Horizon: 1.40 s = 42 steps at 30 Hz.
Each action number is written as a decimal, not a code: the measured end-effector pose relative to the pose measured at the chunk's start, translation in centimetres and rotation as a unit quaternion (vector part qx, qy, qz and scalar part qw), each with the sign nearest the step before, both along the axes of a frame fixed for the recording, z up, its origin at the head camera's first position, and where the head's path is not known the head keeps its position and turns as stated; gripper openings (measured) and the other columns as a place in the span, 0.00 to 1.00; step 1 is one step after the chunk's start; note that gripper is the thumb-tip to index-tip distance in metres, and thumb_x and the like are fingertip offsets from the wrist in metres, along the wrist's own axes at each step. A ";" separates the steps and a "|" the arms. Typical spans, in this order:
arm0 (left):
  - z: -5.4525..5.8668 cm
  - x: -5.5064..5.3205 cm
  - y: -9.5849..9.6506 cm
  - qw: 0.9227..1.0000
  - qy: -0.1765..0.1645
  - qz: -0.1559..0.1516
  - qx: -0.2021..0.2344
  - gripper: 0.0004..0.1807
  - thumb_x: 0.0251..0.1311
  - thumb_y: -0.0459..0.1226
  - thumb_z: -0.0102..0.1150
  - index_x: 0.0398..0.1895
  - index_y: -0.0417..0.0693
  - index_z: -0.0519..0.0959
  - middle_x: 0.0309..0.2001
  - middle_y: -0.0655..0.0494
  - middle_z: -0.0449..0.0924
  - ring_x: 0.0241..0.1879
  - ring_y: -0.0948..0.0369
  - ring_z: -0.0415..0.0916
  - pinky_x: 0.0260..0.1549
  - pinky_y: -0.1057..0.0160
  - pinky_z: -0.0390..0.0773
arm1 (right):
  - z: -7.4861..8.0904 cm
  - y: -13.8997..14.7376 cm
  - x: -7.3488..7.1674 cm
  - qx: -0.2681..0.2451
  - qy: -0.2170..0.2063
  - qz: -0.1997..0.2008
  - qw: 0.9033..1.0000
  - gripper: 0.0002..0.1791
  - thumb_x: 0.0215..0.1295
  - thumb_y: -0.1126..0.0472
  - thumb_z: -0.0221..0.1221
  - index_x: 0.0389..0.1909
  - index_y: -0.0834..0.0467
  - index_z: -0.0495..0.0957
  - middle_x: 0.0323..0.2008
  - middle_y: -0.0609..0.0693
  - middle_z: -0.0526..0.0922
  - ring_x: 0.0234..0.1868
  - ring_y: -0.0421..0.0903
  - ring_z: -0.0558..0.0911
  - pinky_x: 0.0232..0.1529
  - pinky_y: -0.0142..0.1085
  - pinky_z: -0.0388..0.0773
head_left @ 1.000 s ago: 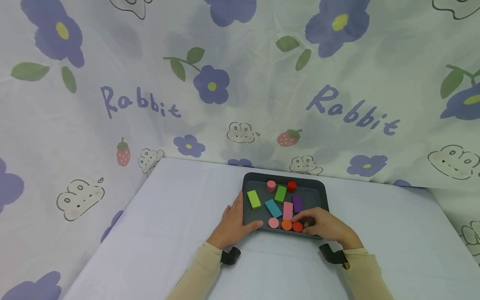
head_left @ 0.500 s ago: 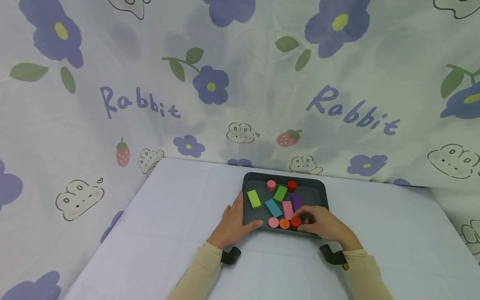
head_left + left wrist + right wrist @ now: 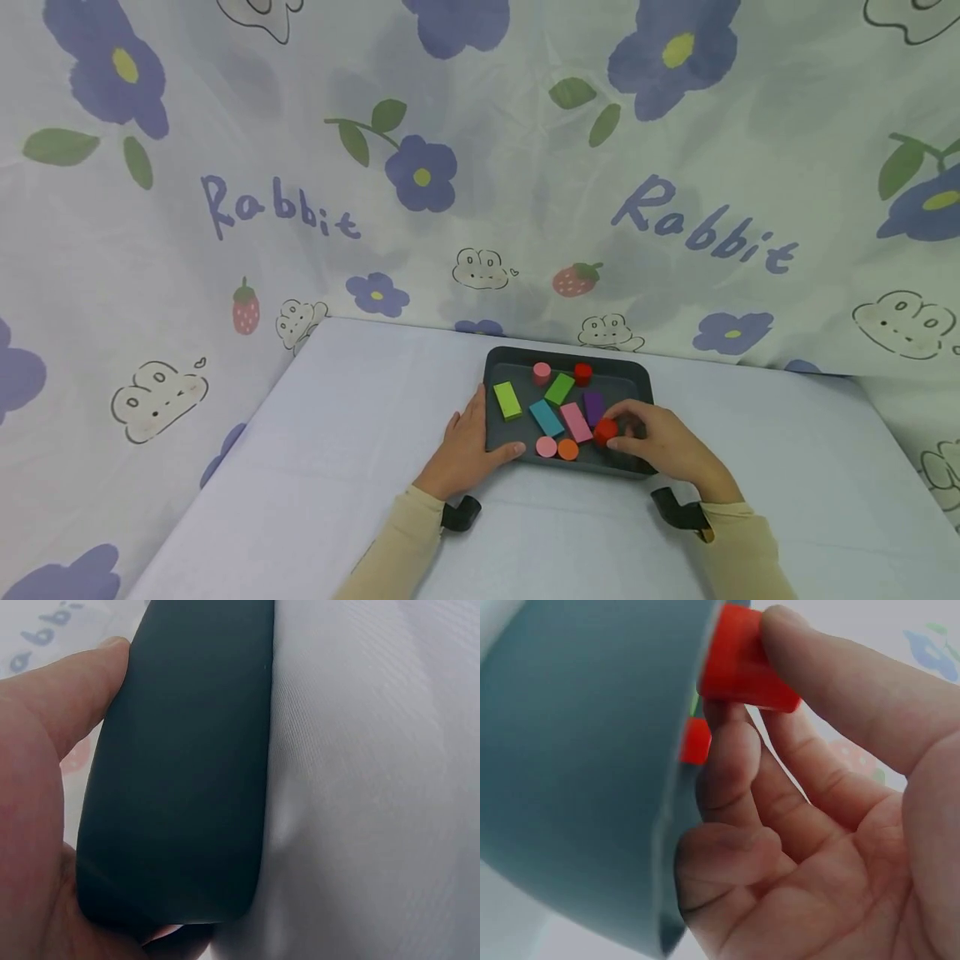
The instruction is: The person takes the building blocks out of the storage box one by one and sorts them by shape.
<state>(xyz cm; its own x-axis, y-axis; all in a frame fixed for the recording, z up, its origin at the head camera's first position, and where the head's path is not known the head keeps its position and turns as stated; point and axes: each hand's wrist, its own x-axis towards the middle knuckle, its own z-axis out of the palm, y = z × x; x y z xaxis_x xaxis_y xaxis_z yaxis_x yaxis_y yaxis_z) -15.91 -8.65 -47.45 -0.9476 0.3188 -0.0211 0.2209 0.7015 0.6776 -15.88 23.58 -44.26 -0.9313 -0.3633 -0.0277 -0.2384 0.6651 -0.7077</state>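
Note:
A dark grey tray (image 3: 624, 385) sits on the white table with coloured blocks inside. My left hand (image 3: 467, 448) holds its near left corner, the thumb over the front rim and the fingers along the left side. In the left wrist view the tray's outer wall (image 3: 180, 765) fills the middle. My right hand (image 3: 663, 440) pinches a red cylinder block (image 3: 605, 432) between thumb and fingertips over the tray's near right part; the right wrist view shows this red cylinder block (image 3: 746, 660) tilted. Close by lie a pink rectangular block (image 3: 576, 422) and an orange round block (image 3: 567, 450).
Also in the tray are a pink round block (image 3: 546, 447), a blue block (image 3: 546, 418), a lime block (image 3: 507, 401), a green block (image 3: 559, 389), a purple block (image 3: 593, 407) and another red cylinder (image 3: 582, 374). A printed curtain (image 3: 480, 208) hangs behind the table.
My right hand has lifted the red cylinder block from beside the orange one and moved it rightward and away from me, tilting it. The pink rectangular block has turned slightly. My left hand stays put.

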 end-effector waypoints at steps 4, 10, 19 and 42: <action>-0.2 0.1 0.1 1.000 0.001 0.007 0.004 0.61 0.61 0.63 0.61 0.80 0.35 0.40 0.80 0.42 0.45 0.78 0.49 0.48 0.74 0.41 0.43 | 0.2 0.5 0.0 -0.017 0.020 -0.024 0.999 0.17 0.63 0.60 0.69 0.51 0.57 0.78 0.28 0.46 0.75 0.30 0.43 0.74 0.26 0.32 0.71; -0.2 0.1 0.1 1.000 0.001 0.012 0.005 0.62 0.60 0.64 0.61 0.80 0.36 0.40 0.80 0.43 0.45 0.77 0.49 0.49 0.74 0.41 0.43 | 0.3 1.0 0.0 -0.020 0.040 -0.062 0.997 0.17 0.63 0.62 0.69 0.51 0.59 0.78 0.27 0.47 0.74 0.30 0.46 0.74 0.24 0.32 0.71; -0.5 0.0 -0.1 1.000 0.005 0.010 0.002 0.62 0.61 0.64 0.61 0.80 0.35 0.40 0.79 0.42 0.46 0.77 0.48 0.50 0.74 0.40 0.45 | 0.6 2.0 -0.1 -0.017 0.086 -0.115 0.989 0.18 0.65 0.59 0.68 0.53 0.59 0.78 0.33 0.49 0.79 0.35 0.47 0.75 0.34 0.34 0.76; -0.1 0.2 0.1 1.000 0.004 0.014 0.001 0.61 0.60 0.63 0.62 0.80 0.34 0.42 0.78 0.40 0.51 0.76 0.46 0.53 0.74 0.41 0.47 | -1.0 4.1 -0.8 0.007 0.164 -0.262 0.951 0.22 0.67 0.59 0.66 0.57 0.67 0.76 0.43 0.65 0.83 0.38 0.55 0.79 0.25 0.35 0.70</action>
<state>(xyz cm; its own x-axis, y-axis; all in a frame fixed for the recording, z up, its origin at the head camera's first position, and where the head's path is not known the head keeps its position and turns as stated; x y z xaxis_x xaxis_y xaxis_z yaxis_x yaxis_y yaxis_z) -15.66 -8.52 -47.59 -0.9563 0.2921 -0.0126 0.2068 0.7063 0.6770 -16.64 27.64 -45.28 -0.9440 0.1505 0.2935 -0.0781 0.7626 -0.6421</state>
